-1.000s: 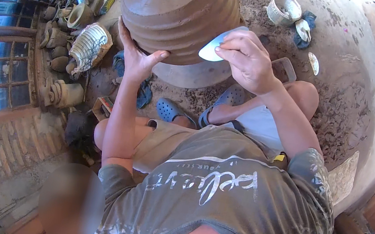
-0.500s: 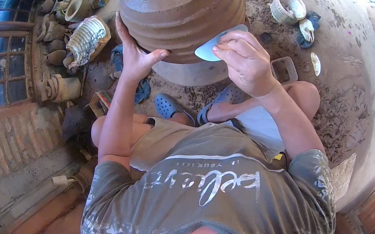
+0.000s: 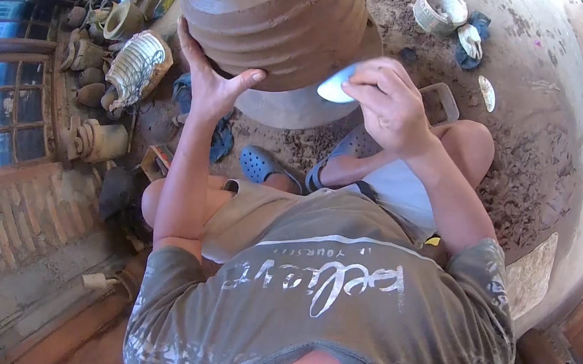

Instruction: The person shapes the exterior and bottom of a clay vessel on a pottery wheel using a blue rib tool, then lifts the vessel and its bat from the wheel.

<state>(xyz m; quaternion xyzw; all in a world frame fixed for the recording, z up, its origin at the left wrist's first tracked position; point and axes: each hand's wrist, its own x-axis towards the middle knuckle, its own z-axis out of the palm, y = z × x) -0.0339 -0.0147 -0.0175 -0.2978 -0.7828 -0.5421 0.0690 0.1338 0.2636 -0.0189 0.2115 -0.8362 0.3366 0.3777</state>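
A large brown clay pot (image 3: 272, 15) with ridged sides stands in front of me on a pale round base (image 3: 295, 110). My left hand (image 3: 210, 78) lies against the pot's left side, thumb stretched away from the fingers along its near lower edge. Pinched in my right hand (image 3: 392, 103) is a thin pale-blue scraper (image 3: 335, 86) with a curved edge. The scraper is just off the pot's right side, with a small gap between them.
Beyond on the right are a round tub (image 3: 441, 9), a white glove (image 3: 470, 41) on dark cloth and a rectangular plastic container (image 3: 440, 103). Clay crumbs (image 3: 527, 189) cover the floor nearby. Pots and a ribbed pale container (image 3: 139, 65) crowd the left.
My right hand has drawn the scraper away from the pot, slightly to the right, and turned it more edge-on. My left hand stays at the pot's side.
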